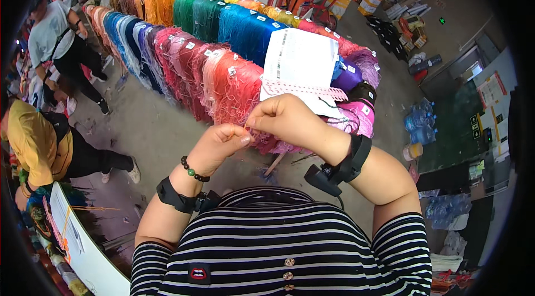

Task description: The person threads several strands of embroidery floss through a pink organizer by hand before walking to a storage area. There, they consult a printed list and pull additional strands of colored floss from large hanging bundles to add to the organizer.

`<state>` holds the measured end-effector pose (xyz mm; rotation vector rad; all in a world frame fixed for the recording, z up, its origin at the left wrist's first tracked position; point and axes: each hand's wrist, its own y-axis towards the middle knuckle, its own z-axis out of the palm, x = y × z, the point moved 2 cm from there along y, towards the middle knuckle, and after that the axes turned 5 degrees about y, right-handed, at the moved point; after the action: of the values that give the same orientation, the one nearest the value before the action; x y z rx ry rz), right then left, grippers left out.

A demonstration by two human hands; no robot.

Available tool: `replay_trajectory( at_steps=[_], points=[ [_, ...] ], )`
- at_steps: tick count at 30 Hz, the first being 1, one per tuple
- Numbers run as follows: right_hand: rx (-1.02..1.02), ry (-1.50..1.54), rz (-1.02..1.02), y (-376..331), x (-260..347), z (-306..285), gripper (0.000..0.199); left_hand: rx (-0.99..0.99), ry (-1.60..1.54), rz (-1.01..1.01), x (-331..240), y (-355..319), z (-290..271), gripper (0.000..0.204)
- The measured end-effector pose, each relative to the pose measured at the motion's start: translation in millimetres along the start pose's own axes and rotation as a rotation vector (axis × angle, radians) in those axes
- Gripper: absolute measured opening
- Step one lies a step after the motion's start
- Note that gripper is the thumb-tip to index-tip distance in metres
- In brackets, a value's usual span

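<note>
Coral-red yarn pinched between two hands at a long rack of coloured skeins

Both hands are closed: left hand [218, 142] and right hand [284, 117] nip thin strands of the red skein [231, 87] just before the chest. A white paper sheet [301, 59] with a pink perforated strip [304, 91] lies on the rack [167, 23] behind the right hand; two people [56, 34] stand far left.

Coral-red yarn hanks [231, 87], pink perforated strip [304, 91], white paper sheet [301, 56], black-and-white striped shirt [278, 246].
</note>
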<state>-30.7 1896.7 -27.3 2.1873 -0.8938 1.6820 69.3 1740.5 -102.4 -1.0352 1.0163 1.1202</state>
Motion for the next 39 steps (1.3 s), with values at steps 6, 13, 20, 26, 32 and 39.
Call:
replay_trajectory(
  at_steps=[6, 13, 20, 26, 32, 39],
  points=[
    [-0.028, 0.211, 0.007, -21, 45, -45, 0.013, -0.130, 0.059, 0.019, 42, -23, -49, 0.016],
    [-0.184, 0.258, -0.133, -57, 98, -87, 0.018, -0.332, -0.029, 0.030, 99, -48, -111, 0.017],
    [-0.188, 0.345, -0.248, -57, 120, -86, 0.021, -0.396, -0.179, 0.073, 117, -48, -120, 0.018],
    [-0.075, 0.408, -0.273, -47, 118, -80, 0.021, -0.381, -0.254, 0.056, 109, -38, -109, 0.019],
    [0.018, 0.296, -0.028, -22, 77, -26, 0.016, -0.361, -0.157, 0.108, 49, -27, -78, 0.023],
    [0.078, 0.377, 0.068, -4, 41, -4, 0.015, -0.090, -0.117, 0.180, -5, -12, -13, 0.022]
  ],
)
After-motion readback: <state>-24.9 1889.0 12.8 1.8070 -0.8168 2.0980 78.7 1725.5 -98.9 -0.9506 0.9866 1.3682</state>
